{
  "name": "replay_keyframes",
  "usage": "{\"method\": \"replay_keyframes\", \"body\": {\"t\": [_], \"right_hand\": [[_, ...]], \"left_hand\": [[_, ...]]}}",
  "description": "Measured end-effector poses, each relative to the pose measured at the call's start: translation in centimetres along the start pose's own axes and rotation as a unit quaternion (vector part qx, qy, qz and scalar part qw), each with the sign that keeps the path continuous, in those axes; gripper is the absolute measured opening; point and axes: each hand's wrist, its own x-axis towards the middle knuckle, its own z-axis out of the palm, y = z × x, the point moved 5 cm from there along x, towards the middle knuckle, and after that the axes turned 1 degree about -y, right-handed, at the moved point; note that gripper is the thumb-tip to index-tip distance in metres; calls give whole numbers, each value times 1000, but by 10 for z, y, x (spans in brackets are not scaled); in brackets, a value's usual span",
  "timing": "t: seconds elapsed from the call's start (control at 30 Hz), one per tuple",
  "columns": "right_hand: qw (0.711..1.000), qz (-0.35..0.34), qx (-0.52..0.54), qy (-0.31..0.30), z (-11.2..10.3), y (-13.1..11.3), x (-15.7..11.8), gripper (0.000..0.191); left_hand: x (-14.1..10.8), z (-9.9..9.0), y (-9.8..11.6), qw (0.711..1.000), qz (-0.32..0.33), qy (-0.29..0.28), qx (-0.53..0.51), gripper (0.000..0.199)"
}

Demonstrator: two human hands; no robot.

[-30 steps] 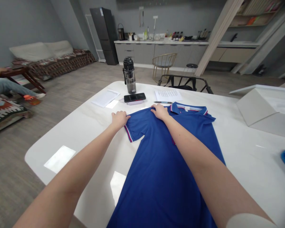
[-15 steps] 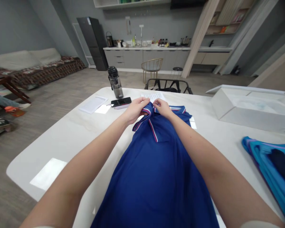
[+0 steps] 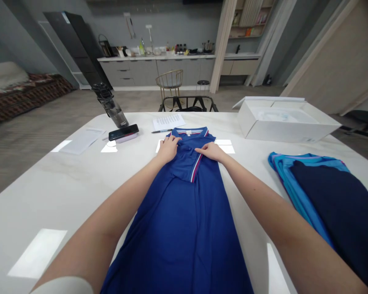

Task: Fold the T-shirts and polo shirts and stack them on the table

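A blue polo garment [image 3: 178, 220] lies lengthwise on the white table [image 3: 49, 183], its collar at the far end. Red and white stripes edge the collar and a folded sleeve end, which rests slanted over the upper middle. My left hand [image 3: 168, 149] lies on the cloth just below the left side of the collar, fingers spread. With thumb and fingers together, my right hand [image 3: 211, 152] pinches the garment's striped edge, right of the middle.
Back left stand a dark bottle [image 3: 115, 110] and a phone [image 3: 123, 132]. A printed sheet [image 3: 168, 121] and pen [image 3: 162, 131] lie beyond the collar. On the right are an open white box [image 3: 282, 126] and folded clothes [image 3: 334, 196].
My hands have moved apart and nearer. The left has let go of the striped collar, which now lies spread out at the far end. The view has turned right.
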Motion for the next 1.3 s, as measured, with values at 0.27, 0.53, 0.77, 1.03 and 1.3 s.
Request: {"method": "replay_keyframes", "body": {"t": [0.27,0.53,0.77,1.03,1.3], "right_hand": [[997,17,59,38,15,-4,-10,14],[935,97,338,-41,-25,-2,-11,36],[970,176,164,43,-44,34,18,22],[972,-38,-110,205,-9,14,-20,28],[961,-253,-67,85,40,-36,-106,12]], "left_hand": [[39,1,-49,996,-55,-65,22,27],[72,-15,-68,950,-96,23,-296,25],[66,3,-42,991,-133,18,2,27],[-17,-10,16,994,96,49,28,28],[-140,-15,50,975,201,-69,71,23]]}}
